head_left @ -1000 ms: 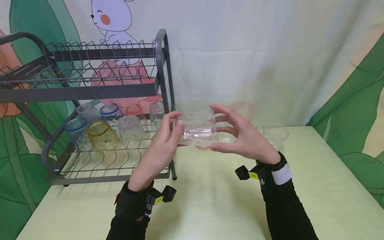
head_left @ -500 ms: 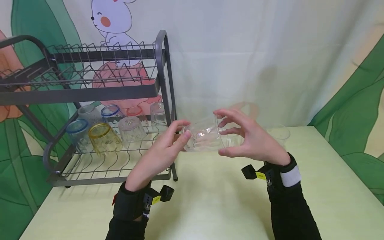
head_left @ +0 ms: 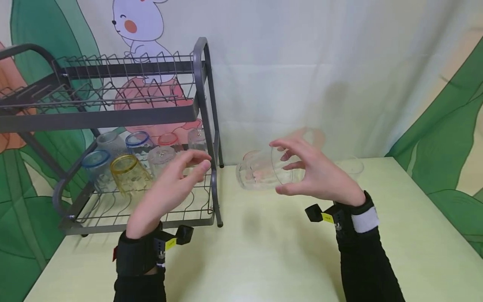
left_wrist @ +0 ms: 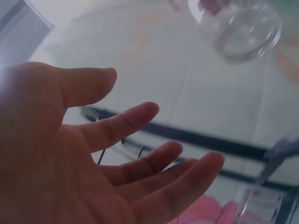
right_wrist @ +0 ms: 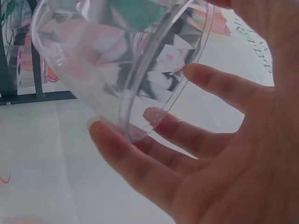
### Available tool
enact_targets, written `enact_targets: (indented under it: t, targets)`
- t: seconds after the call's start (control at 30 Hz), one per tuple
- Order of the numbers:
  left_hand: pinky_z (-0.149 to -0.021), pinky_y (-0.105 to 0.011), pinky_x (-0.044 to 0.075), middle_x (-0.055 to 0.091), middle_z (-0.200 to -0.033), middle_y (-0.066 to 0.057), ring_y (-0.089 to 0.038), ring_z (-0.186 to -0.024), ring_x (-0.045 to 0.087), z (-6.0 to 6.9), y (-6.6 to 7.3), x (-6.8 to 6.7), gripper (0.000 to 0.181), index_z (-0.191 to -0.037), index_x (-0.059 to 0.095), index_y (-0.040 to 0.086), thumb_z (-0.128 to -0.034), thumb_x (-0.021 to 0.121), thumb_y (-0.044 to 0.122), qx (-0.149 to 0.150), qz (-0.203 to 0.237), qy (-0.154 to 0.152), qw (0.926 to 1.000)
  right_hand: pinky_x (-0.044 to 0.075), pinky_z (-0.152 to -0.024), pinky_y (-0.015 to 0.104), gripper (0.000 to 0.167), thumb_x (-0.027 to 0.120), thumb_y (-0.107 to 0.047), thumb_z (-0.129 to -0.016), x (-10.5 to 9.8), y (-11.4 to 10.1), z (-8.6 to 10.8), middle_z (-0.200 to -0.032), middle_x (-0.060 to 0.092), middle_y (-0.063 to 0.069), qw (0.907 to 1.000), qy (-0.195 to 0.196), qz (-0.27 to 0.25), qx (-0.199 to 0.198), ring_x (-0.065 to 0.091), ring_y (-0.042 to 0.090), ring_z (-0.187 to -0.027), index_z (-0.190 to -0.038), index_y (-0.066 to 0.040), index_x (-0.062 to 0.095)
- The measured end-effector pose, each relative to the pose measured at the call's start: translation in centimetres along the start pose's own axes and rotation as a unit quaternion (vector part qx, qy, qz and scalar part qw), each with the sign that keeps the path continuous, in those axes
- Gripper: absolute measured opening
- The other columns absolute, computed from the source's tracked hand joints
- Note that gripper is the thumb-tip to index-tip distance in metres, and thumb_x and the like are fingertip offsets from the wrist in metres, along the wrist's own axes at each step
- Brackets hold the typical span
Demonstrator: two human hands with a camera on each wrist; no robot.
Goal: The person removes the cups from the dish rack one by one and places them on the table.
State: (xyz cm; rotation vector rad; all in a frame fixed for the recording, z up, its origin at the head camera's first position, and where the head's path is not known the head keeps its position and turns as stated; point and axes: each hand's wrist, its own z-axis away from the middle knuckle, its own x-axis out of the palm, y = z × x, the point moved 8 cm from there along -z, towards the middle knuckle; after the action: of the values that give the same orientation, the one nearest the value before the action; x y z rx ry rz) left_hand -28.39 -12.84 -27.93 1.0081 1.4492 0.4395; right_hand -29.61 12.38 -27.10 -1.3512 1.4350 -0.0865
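Note:
A clear drinking glass [head_left: 258, 170] lies sideways in the air, its rim toward my right hand [head_left: 313, 172]. The fingers and thumb of that hand grip the glass round its rim, as the right wrist view also shows. My left hand [head_left: 170, 188] holds nothing. Its fingers are loosely bent in front of the dish rack's right end, apart from the glass. In the left wrist view the left palm and fingers [left_wrist: 135, 116] are spread, with the glass [left_wrist: 247, 35] beyond them.
A dark two-tier dish rack [head_left: 139, 228] stands at the left. Its lower shelf bears several upturned glasses, among them a yellow-rimmed glass [head_left: 130, 174] and a blue-rimmed glass [head_left: 99, 170]. Another clear glass [head_left: 351, 165] stands at the table's back right. A printed curtain [head_left: 264, 84] hangs behind.
The left hand has let go of the glass and moved left toward the rack. The right hand has shifted slightly right and keeps its grip on the glass.

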Motion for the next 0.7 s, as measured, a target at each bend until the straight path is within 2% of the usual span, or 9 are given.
enact_targets:
  t: [0.13, 0.2, 0.47, 0.7]
  targets:
    - [-0.098, -0.052, 0.044, 0.045, -0.139, -0.01, -0.03, -0.11, 0.06, 0.7, -1.4, -2.2, 0.053, -0.136, 0.047, 0.008, -0.1011, 0.047, 0.048, -0.044, 0.023, 0.016, 0.9986, 0.052, -0.09, 0.03, 0.079, 0.085, -0.016, -0.074, 0.4, 0.4, -0.3, -0.128, 0.044, -0.007, 0.9994, -0.007, 0.032, 0.015, 0.05, 0.017, -0.107, -0.142, -0.029, 0.045]
    - [-0.101, -0.054, 0.041, 0.043, -0.14, -0.01, -0.03, -0.111, 0.061, 0.7, -1.8, -2.8, 0.056, -0.135, 0.047, 0.008, -0.0996, 0.047, 0.052, -0.054, 0.033, 0.025, 0.9977, 0.052, -0.09, 0.032, 0.078, 0.084, -0.016, -0.075, 0.6, 0.8, -0.3, -0.129, 0.044, -0.005, 0.9987, -0.015, 0.039, 0.029, 0.05, 0.02, -0.107, -0.142, -0.027, 0.045]
    - [-0.106, -0.056, 0.035, 0.036, -0.149, -0.008, -0.029, -0.115, 0.058, 0.5, -3.1, -3.6, 0.058, -0.135, 0.046, 0.008, -0.0981, 0.049, 0.053, -0.081, 0.063, 0.044, 0.9938, 0.052, -0.086, 0.037, 0.083, 0.084, -0.024, -0.075, 1.8, 3.1, -0.5, -0.134, 0.043, 0.006, 0.9877, -0.069, 0.095, 0.104, 0.055, 0.023, -0.105, -0.146, -0.023, 0.042]
    - [-0.106, -0.058, 0.033, 0.043, -0.142, -0.01, -0.034, -0.117, 0.056, 0.5, -4.4, -4.6, 0.05, -0.131, 0.046, 0.007, -0.1003, 0.049, 0.046, -0.095, 0.09, 0.061, 0.9895, 0.052, -0.081, 0.036, 0.084, 0.082, -0.027, -0.075, 3.3, 4.0, -1.2, -0.134, 0.042, 0.007, 0.983, -0.087, 0.11, 0.119, 0.057, 0.024, -0.1, -0.148, -0.024, 0.041]
